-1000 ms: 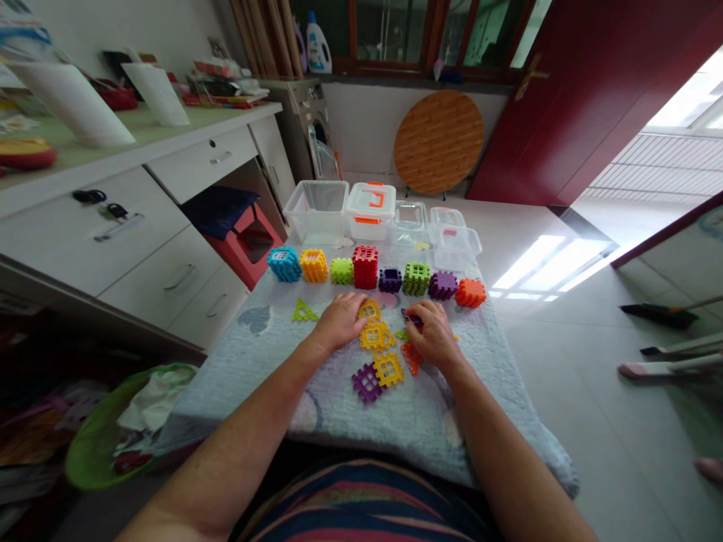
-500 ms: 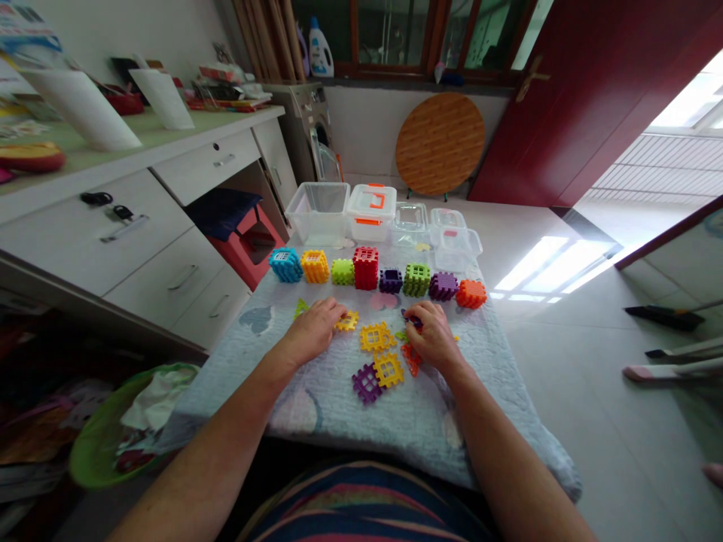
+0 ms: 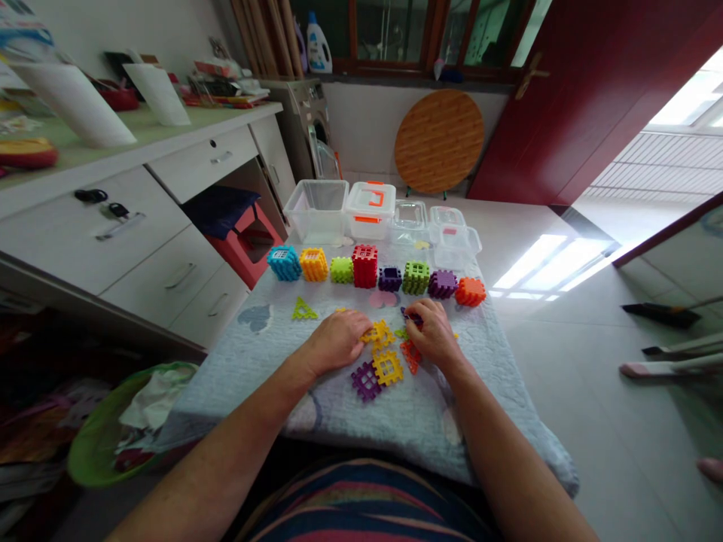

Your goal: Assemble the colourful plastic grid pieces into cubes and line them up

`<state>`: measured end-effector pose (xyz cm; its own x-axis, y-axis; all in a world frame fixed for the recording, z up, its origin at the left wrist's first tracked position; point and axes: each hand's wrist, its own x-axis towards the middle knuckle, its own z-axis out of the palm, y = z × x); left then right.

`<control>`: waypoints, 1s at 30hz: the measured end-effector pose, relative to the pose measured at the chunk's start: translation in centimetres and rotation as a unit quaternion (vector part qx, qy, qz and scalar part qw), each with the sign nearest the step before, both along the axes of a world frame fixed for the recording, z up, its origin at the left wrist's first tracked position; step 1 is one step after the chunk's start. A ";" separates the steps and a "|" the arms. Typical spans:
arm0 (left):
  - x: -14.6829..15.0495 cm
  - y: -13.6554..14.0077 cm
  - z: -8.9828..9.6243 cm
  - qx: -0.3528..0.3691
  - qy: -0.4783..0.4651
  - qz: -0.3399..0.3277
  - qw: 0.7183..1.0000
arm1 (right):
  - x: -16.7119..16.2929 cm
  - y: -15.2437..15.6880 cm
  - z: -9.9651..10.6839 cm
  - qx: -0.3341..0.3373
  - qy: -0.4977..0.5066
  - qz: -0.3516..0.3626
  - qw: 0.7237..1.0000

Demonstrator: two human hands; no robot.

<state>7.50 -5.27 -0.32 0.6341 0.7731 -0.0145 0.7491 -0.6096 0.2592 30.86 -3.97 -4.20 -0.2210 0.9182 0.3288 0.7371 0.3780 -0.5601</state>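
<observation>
My left hand (image 3: 342, 340) is closed, its fingertips at the left edge of a yellow building tile (image 3: 379, 333) lying on the cloth. Part of another yellow tile peeks out behind that hand. My right hand (image 3: 432, 331) is closed on a dark purple building tile (image 3: 407, 315), mostly covered by the fingers. Below it lie an orange triangular tile (image 3: 410, 357) and a bit of a green one. Closer to me, a yellow window tile (image 3: 388, 368) overlaps a purple window tile (image 3: 366, 382). A green triangular tile (image 3: 303, 309) lies to the left.
Behind my hands stands a row of built blocks, among them a tall red one (image 3: 364, 266), a blue one (image 3: 284, 263) and an orange one (image 3: 471, 291). Clear plastic boxes (image 3: 316, 211) and a lidded box (image 3: 370, 211) line the far edge of the cloth-covered table (image 3: 254, 384).
My left hand has moved right and slightly nearer to me, from one yellow tile to another. The green triangle is now uncovered. My right hand has stayed about where it was.
</observation>
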 end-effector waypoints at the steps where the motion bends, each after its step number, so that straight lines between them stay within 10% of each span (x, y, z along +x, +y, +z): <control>1: -0.1 0.1 -0.1 -0.001 -0.003 0.012 1.000 | 0.0 0.0 0.0 0.000 0.000 0.000 1.000; 10: -3.5 0.5 2.2 -0.050 -0.174 0.157 0.971 | 0.0 0.0 0.0 0.000 0.001 0.000 1.000; 23: -4.1 2.2 -0.7 0.004 -0.025 0.153 0.988 | 0.0 0.1 -0.2 0.008 0.006 0.005 1.000; 30: -4.8 1.4 0.0 -0.038 -0.042 0.039 0.998 | 0.1 0.1 -0.3 0.008 0.009 0.006 1.000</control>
<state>2.68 -3.88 -0.35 0.5728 0.8193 -0.0239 0.7677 -0.5260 0.3659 30.91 -3.82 -4.54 -0.2258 0.9100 0.3476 0.7221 0.3959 -0.5673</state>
